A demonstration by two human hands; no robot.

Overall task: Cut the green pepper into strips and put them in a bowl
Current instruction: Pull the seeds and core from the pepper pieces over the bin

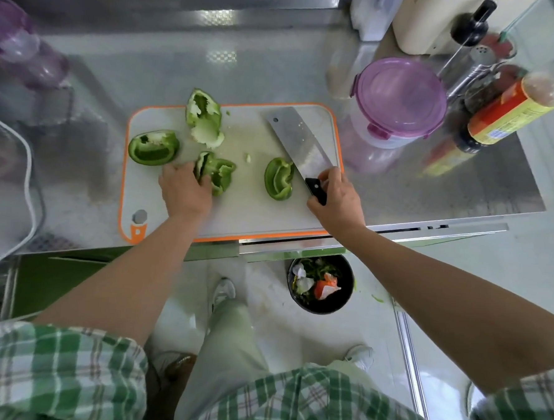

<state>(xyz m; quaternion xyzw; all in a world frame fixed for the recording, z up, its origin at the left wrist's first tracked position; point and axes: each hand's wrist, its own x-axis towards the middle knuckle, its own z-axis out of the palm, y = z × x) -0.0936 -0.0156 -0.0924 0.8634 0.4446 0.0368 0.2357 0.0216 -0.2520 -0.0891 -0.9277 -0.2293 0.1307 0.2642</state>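
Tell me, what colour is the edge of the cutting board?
Orange. The cutting board edge shows best in the head view.

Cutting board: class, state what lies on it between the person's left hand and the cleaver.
Head view: the pepper piece gripped by the left hand, a small pale scrap, then a second pepper piece beside the cleaver.

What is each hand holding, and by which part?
Right hand grips the cleaver by its handle. Left hand holds a pepper piece by its left side.
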